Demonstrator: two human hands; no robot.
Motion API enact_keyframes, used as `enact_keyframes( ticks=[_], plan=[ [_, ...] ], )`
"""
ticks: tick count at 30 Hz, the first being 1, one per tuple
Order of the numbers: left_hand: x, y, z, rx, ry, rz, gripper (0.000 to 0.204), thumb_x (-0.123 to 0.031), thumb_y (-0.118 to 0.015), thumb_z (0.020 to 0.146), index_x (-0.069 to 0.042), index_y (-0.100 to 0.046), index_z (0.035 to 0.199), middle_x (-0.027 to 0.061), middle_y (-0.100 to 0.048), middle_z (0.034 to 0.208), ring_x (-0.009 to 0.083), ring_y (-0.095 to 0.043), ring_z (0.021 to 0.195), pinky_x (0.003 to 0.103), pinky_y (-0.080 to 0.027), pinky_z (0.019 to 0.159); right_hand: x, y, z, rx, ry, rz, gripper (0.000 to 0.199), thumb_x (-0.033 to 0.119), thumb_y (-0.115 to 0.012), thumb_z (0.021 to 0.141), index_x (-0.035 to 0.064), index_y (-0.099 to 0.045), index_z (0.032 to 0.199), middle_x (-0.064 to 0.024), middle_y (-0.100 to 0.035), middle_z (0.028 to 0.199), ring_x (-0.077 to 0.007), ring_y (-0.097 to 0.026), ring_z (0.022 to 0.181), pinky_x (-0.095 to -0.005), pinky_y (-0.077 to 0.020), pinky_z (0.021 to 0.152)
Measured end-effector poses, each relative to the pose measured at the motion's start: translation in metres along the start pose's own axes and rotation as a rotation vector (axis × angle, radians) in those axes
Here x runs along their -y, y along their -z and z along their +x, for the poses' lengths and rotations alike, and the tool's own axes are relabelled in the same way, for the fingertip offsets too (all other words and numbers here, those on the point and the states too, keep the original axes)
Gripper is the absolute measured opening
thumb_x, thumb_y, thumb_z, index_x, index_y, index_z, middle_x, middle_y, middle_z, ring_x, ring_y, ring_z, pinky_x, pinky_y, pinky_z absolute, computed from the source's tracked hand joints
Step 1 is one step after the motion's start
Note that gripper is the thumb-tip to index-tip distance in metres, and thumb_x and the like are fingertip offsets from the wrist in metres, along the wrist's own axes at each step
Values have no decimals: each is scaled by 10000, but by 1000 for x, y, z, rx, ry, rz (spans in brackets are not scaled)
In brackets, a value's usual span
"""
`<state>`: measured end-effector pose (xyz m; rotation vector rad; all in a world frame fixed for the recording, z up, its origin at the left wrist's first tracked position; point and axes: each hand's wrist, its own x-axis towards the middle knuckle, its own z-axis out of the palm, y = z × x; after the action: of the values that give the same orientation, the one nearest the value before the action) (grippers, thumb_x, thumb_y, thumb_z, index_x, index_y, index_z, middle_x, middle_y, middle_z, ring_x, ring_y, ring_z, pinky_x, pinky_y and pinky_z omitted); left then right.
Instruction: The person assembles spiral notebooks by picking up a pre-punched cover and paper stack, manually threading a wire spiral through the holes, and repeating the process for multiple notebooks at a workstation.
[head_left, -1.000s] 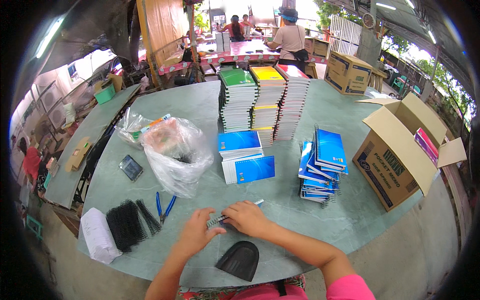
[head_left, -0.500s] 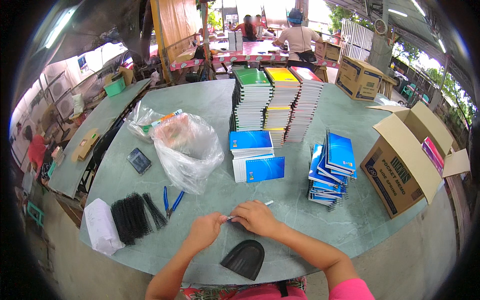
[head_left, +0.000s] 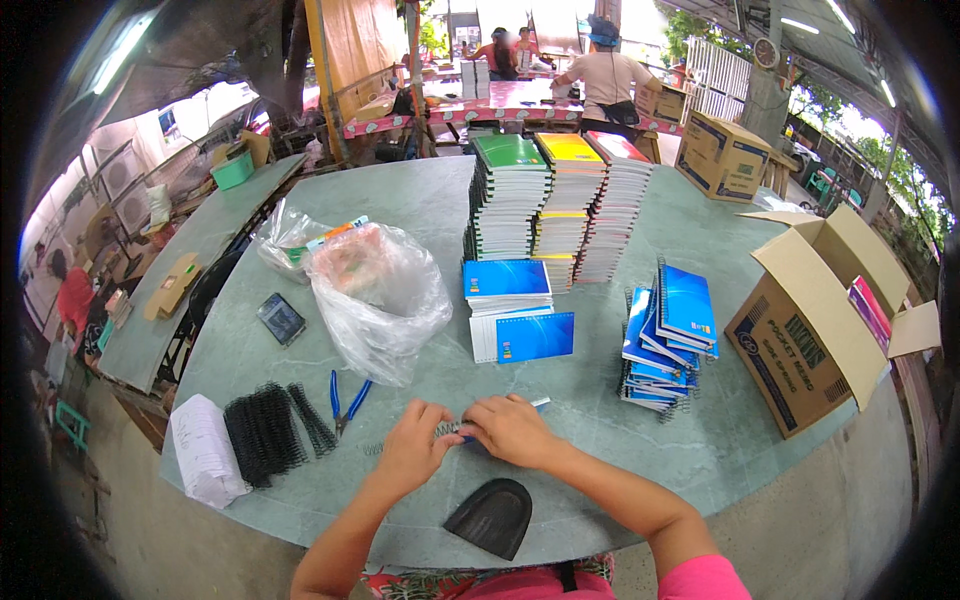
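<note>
Near the table's front edge, my hands meet over a small notebook (head_left: 542,404), seen nearly edge-on with only slivers of blue and white showing. My right hand (head_left: 512,432) is closed on it, thumb and fingers pinching its edge. In my left hand (head_left: 415,445) is a dark spiral wire coil (head_left: 447,428); the fingers are closed around it, and its loose end sticks out to the left. The coil reaches the notebook's edge between both hands; whether it passes through the holes is hidden. Below my hands lies a black rounded pad (head_left: 490,518).
Left: cutters with blue handles (head_left: 346,402), black coils (head_left: 265,435), a white paper bundle (head_left: 204,452), a phone (head_left: 281,319), a plastic bag (head_left: 380,300). Ahead: blue notebooks (head_left: 536,337) and tall notebook stacks (head_left: 512,205). Right: coiled notebooks (head_left: 660,335), an open carton (head_left: 790,340). People work beyond.
My left hand has shifted slightly and now grips a coil whose length shows between my hands and past the left one. The right hand keeps holding the notebook. The view has shifted a little.
</note>
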<state>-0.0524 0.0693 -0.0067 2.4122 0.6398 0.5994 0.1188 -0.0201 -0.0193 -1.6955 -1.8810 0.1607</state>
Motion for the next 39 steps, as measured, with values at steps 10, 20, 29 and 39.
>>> enact_keyframes(
  ticks=[10,20,29,39],
  plan=[
    [-41,-25,-22,120,-35,249,294,-303,-627,801,-37,-545,894,162,-540,882,350,-543,862,434,-442,732,-8,-7,5,-110,-30,133,203,121,-627,759,84,-558,946,-108,-603,797,-327,-589,806,-431,-454,676],
    [-36,15,-4,-414,36,-32,367,-133,-639,772,-144,-535,1124,153,-487,921,310,-539,846,400,-472,697,-67,8,-37,-126,-423,652,225,69,-753,683,27,-661,883,-53,-637,803,-131,-590,706,-263,-461,651],
    [-15,5,5,-355,2,147,297,-104,-662,734,-110,-607,1026,110,-518,952,288,-553,824,380,-472,711,-45,-6,-37,-170,-560,936,218,102,-675,790,-8,-650,976,-34,-648,854,-100,-582,749,-235,-465,693],
    [-12,-6,5,-332,-40,86,267,-60,-681,698,-103,-632,957,94,-561,900,288,-555,859,372,-460,737,-37,-10,-41,-184,-594,926,209,36,-647,790,-20,-625,990,-52,-651,874,-104,-589,757,-239,-479,709]
  ],
)
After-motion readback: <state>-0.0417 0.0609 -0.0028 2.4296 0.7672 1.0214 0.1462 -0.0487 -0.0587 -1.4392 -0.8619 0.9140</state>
